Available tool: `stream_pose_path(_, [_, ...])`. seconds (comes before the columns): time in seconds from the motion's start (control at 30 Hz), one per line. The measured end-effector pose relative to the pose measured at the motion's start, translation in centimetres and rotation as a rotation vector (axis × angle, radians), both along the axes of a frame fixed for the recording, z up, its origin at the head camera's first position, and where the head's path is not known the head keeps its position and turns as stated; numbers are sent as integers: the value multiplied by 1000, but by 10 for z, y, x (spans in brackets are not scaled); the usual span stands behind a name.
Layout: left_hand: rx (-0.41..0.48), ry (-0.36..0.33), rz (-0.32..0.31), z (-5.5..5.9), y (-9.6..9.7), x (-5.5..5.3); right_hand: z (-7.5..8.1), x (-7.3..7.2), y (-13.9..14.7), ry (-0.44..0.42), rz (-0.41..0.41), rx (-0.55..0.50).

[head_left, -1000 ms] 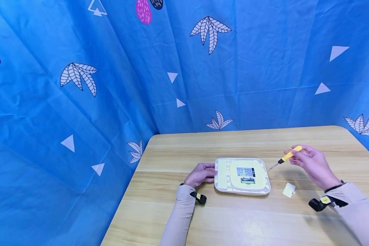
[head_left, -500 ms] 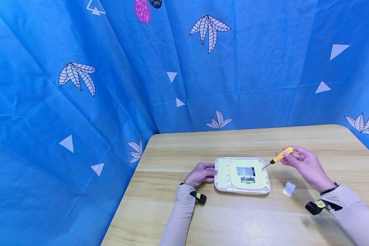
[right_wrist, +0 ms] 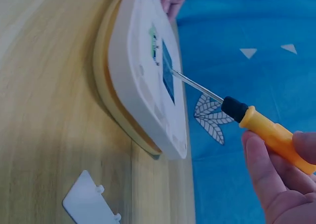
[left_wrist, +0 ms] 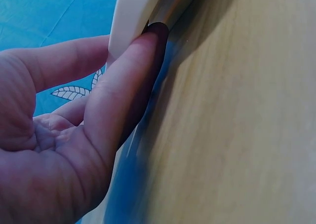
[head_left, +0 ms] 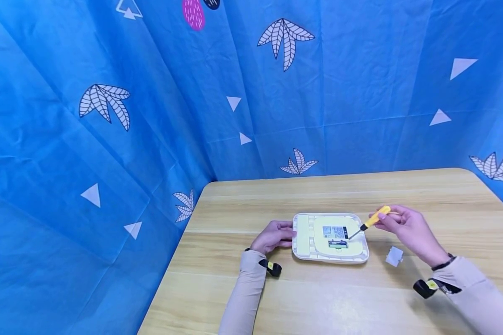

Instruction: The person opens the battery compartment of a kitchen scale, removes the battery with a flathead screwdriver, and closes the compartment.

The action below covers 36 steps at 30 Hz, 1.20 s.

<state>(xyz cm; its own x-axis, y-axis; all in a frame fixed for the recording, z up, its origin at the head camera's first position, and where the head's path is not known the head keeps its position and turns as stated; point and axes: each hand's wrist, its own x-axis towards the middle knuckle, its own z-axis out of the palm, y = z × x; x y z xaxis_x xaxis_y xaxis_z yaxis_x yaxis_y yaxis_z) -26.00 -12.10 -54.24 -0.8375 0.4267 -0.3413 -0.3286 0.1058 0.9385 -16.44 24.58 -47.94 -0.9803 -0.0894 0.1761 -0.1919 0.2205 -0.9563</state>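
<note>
A flat white device [head_left: 303,235] with rounded corners lies on the table with its label up. Its small battery compartment is uncovered, and a battery [head_left: 337,244] shows inside. My left hand [head_left: 273,239] grips the device's left edge; in the left wrist view the thumb [left_wrist: 123,78] presses on the edge. Over the device's right part, my right hand [head_left: 411,232] holds a yellow-handled screwdriver [head_left: 375,217]. The metal shaft [right_wrist: 197,87] slants down leftward, its tip close to the compartment's right end; contact cannot be told. The small white battery cover [head_left: 394,256] lies right of the device.
The wooden table [head_left: 318,302] carries these things. Its rounded far corners meet a blue patterned curtain [head_left: 352,93], which hangs behind and along the left side. Both forearms reach in from the near edge, each with a black wrist camera.
My right hand has moved left and slightly nearer, bringing the screwdriver tip from beside the device to next to the battery compartment. The left hand keeps its grip on the edge.
</note>
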Motion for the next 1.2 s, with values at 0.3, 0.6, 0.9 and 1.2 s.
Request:
stream_pose_path(0.3, [-9,4,-8,-3,1,-4,2,6,-10,36,-23,142])
stream_pose_path(0.6, [-3,3,-30,-5,2,-4,0,12,-14,63,-33,220])
stream_pose_path(0.9, [-1,4,-44,-4,2,-3,2,18,-23,100,-75,308])
stream_pose_path(1.2, [-1,-5,-29,-5,1,-3,9,23,-33,190,-27,371])
